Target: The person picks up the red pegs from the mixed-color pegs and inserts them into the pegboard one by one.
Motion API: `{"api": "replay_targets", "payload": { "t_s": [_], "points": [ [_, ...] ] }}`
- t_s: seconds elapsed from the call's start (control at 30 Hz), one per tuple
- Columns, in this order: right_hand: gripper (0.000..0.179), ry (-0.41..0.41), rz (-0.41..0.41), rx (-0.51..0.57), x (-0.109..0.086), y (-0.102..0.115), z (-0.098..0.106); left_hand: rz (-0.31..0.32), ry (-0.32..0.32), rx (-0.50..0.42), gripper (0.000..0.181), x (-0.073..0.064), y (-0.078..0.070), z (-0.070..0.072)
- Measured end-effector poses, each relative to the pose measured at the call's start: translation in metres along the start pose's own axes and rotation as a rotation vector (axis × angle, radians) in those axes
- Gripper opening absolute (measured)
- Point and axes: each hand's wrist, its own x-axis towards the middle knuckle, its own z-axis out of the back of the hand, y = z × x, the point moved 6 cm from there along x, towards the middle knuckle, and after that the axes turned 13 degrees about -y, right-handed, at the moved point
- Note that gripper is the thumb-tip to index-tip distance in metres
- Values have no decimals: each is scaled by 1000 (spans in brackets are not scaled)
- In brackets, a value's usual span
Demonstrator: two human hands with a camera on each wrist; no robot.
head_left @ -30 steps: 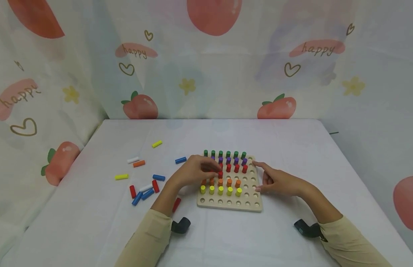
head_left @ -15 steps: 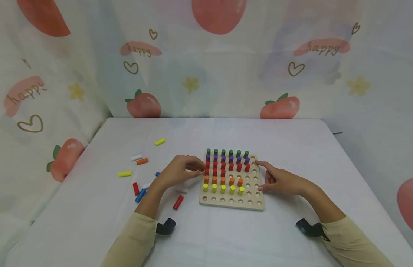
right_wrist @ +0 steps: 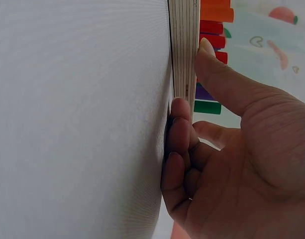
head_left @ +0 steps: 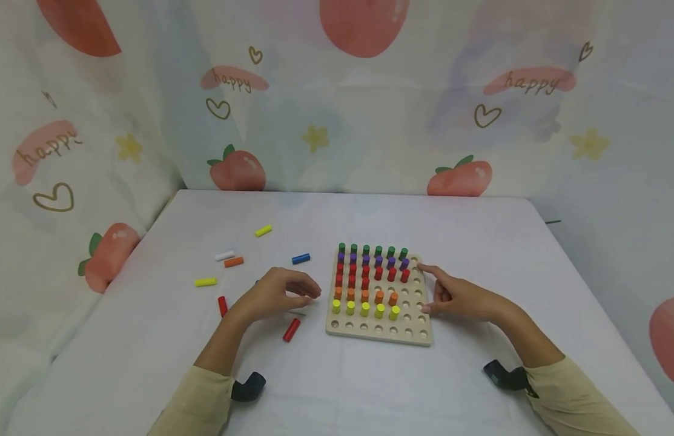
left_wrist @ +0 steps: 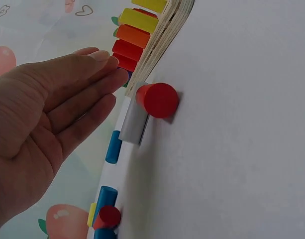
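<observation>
A wooden pegboard (head_left: 342, 330) lies flat, bearing upright rows of green, purple, red, orange and yellow pegs. Just left of it, my left hand (head_left: 277, 293) hovers with loosely bent fingers and nothing between them. In the left wrist view, a red peg (left_wrist: 161, 100) and a white peg (left_wrist: 135, 122) lie on the table beside that hand. My right hand (head_left: 462, 298) holds the board's right edge. In the right wrist view, the thumb rests on the board's top face while curled fingertips touch its side (right_wrist: 184, 59).
Loose pegs lie scattered on the white tablecloth at left, including a blue peg (head_left: 301, 259), an orange peg (head_left: 234, 262) and yellow pegs such as one (head_left: 263, 231) farther back. My left forearm hides part of this group. A patterned cloth (head_left: 369, 121) hangs behind the table.
My left hand has drawn back leftward from over the red pegs to beside the board, uncovering the board's left side. The right hand stays at the edge. The head view has shifted slightly.
</observation>
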Motion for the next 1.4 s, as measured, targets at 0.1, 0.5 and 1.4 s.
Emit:
{"api": "replay_targets", "payload": {
  "t_s": [0.1,0.5,1.4],
  "points": [
    [93,0,3,-5,0,0,0,6,19,-6,19,-10,4,2],
    [92,0,13,-15,-1,2,-1,-1,-36,-38,21,-34,14,13],
    [92,0,28,-8,0,0,0,-67,-55,-2,29,-47,30,15]
  ]
}}
